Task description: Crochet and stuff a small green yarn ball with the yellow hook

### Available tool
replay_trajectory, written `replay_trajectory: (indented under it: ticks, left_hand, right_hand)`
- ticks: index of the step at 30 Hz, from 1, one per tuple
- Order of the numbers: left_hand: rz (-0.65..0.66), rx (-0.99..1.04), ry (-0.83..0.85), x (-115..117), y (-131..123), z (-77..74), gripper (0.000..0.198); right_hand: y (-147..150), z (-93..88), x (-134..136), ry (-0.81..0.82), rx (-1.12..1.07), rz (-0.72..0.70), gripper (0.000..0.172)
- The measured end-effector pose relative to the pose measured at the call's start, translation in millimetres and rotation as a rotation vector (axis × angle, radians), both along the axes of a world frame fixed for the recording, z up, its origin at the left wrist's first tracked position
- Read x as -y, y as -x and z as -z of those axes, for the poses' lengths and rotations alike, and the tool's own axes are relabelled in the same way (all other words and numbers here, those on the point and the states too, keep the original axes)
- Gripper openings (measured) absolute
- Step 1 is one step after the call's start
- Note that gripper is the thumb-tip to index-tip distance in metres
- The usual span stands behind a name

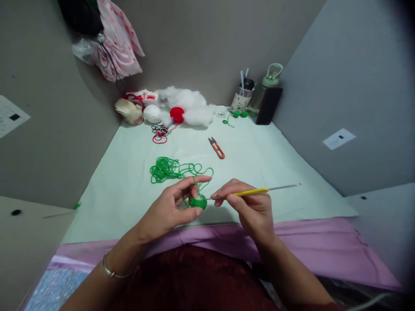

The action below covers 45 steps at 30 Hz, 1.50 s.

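My left hand [175,202] pinches a small round green crochet piece [199,201] between thumb and fingers, with white showing at its top. A strand of green yarn runs from the piece over my raised left index finger. In my right hand [249,207] is a crochet hook [251,192] with a yellow handle, gripped like a pen. One metal end points left and reaches the green piece; the other sticks out to the right. Whether the tip is inside a stitch is too small to tell. Loose green yarn [164,169] lies tangled just beyond my left hand.
Orange thread snips [217,148] lie mid-table. Along the back are a red yarn ball [177,115], a white ball [152,114], fluffy white stuffing [189,101], small green pieces [240,114], a pen cup [241,99], a green bottle [271,80] and a dark phone [269,106]. Grey partitions enclose the table.
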<state>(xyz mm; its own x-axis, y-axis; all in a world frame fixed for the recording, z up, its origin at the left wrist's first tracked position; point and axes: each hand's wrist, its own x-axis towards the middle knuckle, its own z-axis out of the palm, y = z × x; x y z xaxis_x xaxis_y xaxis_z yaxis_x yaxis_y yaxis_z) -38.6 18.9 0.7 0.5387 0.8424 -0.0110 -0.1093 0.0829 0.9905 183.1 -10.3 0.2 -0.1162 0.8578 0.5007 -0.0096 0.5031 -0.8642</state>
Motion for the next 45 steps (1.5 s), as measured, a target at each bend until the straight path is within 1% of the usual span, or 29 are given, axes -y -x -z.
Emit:
replay_trajectory:
  ticks: [2,4,8,10,13,15,17,20,21,23,26,28,32,35,40,45]
  left_hand:
    - [0.013,-0.048,-0.064,-1.9,1.2,-0.2,0.057]
    - [0.062,-0.125,-0.139,-4.4,4.2,-3.0,0.056]
    - [0.243,-0.31,-0.241,-11.3,13.9,-13.4,0.062]
    - [0.332,-0.349,-0.271,-15.6,19.1,-17.0,0.063]
    - [0.416,-0.352,-0.262,-21.8,24.8,-17.7,0.065]
    - [0.432,-0.319,-0.204,-23.9,25.8,-15.5,0.065]
    - [0.391,-0.246,-0.112,-23.3,23.4,-12.4,0.061]
    - [0.258,-0.116,0.029,-16.5,14.4,-7.0,0.055]
    - [0.222,-0.08,0.067,-13.2,10.4,-5.4,0.057]
    - [0.147,-0.012,0.127,-6.6,2.0,-2.6,0.068]
    - [0.047,0.063,0.153,-0.2,-8.6,-0.2,0.081]
    - [0.035,0.089,0.156,0.9,-12.8,0.6,0.079]
    - [0.001,0.146,0.143,0.3,-15.2,2.6,0.061]
    - [-0.043,0.156,0.13,1.7,-14.9,3.2,0.058]
    - [-0.05,0.11,0.126,5.1,-12.5,-1.7,0.061]
    - [-0.039,0.045,0.09,4.1,-4.9,-6.1,0.041]
  right_hand:
    - [0.7,2.0,1.1,0.028,-0.032,-0.009,0.02]
    - [0.7,1.1,2.6,0.026,-0.003,-0.011,0.019]
    - [-0.5,-5.3,4.1,-0.039,0.088,-0.068,0.016]
    - [-1.0,-7.8,3.5,-0.065,0.105,-0.119,0.016]
    - [-1.4,-8.7,2.5,-0.066,0.134,-0.18,0.015]
    - [-1.4,-8.3,2.9,-0.069,0.133,-0.184,0.014]
    - [-1.3,-8.0,3.9,-0.089,0.117,-0.144,0.014]
    - [-0.9,-8.8,6.0,-0.133,0.109,-0.047,0.016]
    - [-0.6,-9.2,6.6,-0.144,0.109,-0.021,0.016]
    - [0.1,-9.8,7.7,-0.161,0.108,0.016,0.018]
    - [1.2,-9.5,9.1,-0.168,0.113,0.059,0.022]
    - [1.5,-8.8,9.7,-0.174,0.125,0.07,0.024]
    - [0.6,-8.3,9.5,-0.184,0.141,0.075,0.025]
    - [-1.3,-8.2,8.7,-0.158,0.122,0.073,0.025]
    - [-6.5,-4.3,7.7,-0.026,0.015,0.05,0.022]
    - [-12.0,-3.2,4.7,0.106,-0.154,0.041,0.016]
